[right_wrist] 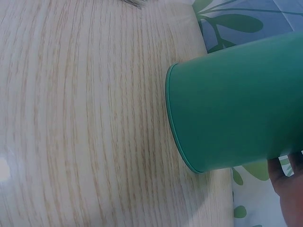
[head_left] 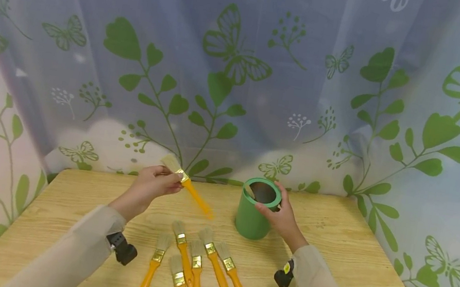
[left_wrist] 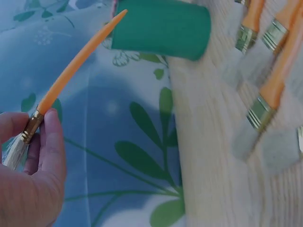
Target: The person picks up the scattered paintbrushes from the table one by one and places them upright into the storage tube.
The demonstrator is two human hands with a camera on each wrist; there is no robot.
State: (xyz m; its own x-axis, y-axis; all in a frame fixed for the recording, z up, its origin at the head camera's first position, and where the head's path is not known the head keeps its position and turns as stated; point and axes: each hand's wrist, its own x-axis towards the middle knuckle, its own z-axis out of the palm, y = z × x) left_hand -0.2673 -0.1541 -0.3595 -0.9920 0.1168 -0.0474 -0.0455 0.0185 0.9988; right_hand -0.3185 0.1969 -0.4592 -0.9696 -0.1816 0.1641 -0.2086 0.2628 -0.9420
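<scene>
My left hand pinches a paintbrush at its gold metal collar, above the table. Its pale bristles point up and left; the orange handle slants down to the right, towards the can. In the left wrist view, thumb and fingers grip the collar of this paintbrush. A green can stands upright on the table, open at the top. My right hand holds the can near its rim from the right side. Something pale and bristle-like shows inside the can; the rest of it is hidden.
Several orange-handled paintbrushes lie on the wooden table nearest me, bristles pointing away, some close together or overlapping. A curtain with green leaves and butterflies hangs behind the table and along its sides.
</scene>
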